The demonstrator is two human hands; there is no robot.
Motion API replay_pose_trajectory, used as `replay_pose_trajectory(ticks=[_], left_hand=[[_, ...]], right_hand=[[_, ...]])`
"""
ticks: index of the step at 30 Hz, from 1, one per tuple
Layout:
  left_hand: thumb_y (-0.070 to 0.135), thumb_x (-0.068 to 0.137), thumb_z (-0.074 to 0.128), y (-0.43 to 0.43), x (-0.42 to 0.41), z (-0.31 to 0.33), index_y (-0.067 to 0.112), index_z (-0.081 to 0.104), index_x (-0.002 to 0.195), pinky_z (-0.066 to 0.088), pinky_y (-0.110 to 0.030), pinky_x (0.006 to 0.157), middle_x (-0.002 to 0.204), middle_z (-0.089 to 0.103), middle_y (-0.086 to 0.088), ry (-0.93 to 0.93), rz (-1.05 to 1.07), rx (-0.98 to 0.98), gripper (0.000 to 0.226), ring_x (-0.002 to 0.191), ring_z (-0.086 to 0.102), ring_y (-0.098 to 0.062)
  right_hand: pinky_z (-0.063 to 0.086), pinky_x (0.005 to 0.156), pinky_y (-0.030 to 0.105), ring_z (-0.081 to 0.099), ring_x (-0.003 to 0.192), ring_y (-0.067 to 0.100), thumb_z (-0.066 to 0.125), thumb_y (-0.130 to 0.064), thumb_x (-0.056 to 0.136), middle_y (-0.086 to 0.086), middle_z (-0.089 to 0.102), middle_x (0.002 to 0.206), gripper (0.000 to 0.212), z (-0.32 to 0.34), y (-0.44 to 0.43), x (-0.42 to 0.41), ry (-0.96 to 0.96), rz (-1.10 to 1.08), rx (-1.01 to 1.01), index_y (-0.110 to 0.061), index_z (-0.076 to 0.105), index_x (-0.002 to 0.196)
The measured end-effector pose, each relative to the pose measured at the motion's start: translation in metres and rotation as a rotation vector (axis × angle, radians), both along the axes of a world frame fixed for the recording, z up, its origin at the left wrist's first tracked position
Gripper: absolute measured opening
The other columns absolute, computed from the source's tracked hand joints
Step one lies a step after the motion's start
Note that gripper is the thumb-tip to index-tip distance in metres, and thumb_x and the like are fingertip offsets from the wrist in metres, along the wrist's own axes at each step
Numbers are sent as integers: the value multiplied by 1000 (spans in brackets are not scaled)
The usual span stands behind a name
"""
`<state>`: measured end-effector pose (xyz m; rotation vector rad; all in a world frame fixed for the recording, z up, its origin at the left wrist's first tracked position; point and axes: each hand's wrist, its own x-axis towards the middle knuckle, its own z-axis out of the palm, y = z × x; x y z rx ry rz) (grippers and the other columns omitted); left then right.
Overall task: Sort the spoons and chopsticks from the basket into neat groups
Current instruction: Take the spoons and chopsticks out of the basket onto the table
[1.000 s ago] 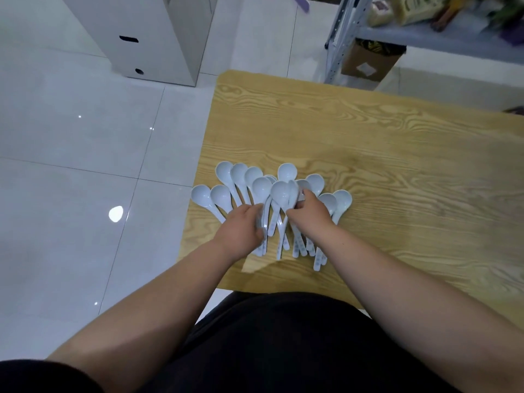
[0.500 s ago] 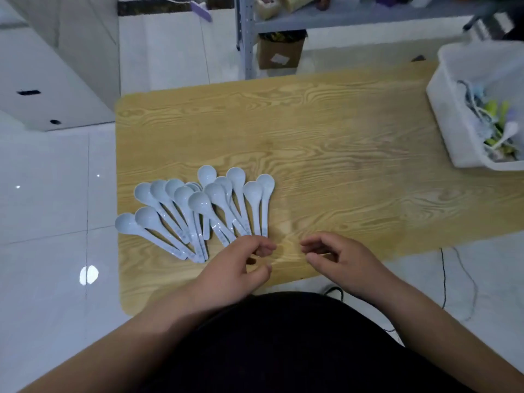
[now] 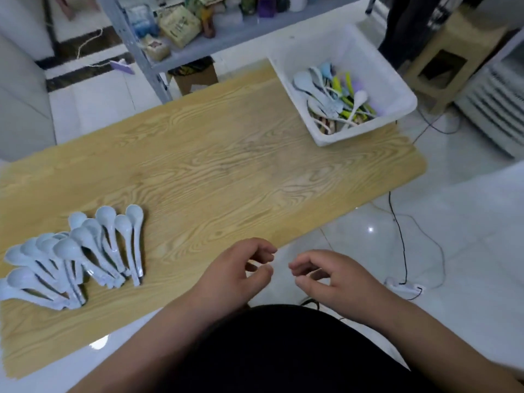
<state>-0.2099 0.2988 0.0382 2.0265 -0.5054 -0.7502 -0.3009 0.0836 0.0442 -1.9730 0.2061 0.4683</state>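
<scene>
Pulling both hands back from the fan of pale blue spoons (image 3: 85,251), the person is now turning toward the white basket (image 3: 360,134). A second ago both hands were buried among the handles, squaring that pile up. Now the left hand (image 3: 235,276) and the right hand (image 3: 337,282) are hovering side by side over the near edge of the counter (image 3: 226,171), well apart from the spoons. Each grip is released: the fingers are loosely curled, thumb and fingertips are close, and nothing is sitting between them.

The view is swinging right too, so the basket is coming fully into sight at the far right corner of the counter. The spoon group is lying at the left end, bowls pointing away, handles converging toward the person and overlapping one another.

Inside the basket a tangle of utensils (image 3: 334,97) is still waiting: more pale spoons, green, yellow and purple pieces, and thin brownish sticks that are probably chopsticks, though blur is making that hard to confirm.

That shift is telling us the tidying of this first group is likely done for now. Plenty is looking unsorted, so another trip to the basket seems to be coming, and the right hand is sitting nearer to it.
</scene>
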Motion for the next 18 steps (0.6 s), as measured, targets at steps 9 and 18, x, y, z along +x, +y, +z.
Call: replay_pose_trajectory(ticks=[9, 18], left_hand=[[45, 79, 55, -98, 16, -3, 39, 63, 108, 51, -18, 82, 99, 67, 17, 23, -61, -13, 31, 101, 65, -5], [38, 80, 59, -200, 64, -9, 38, 65, 109, 52, -20, 83, 99, 66, 21, 65, -95, -54, 30, 98, 66, -5]], right_hand=[[47, 85, 11, 61, 105, -8, 61, -42, 89, -31, 64, 108, 19, 3, -96, 27, -38, -48, -27, -46, 65, 107], [46, 79, 6, 62, 100, -10, 65, -37, 91, -32, 64, 106, 17, 0, -189, 54, 14, -103, -52, -48, 65, 103]])
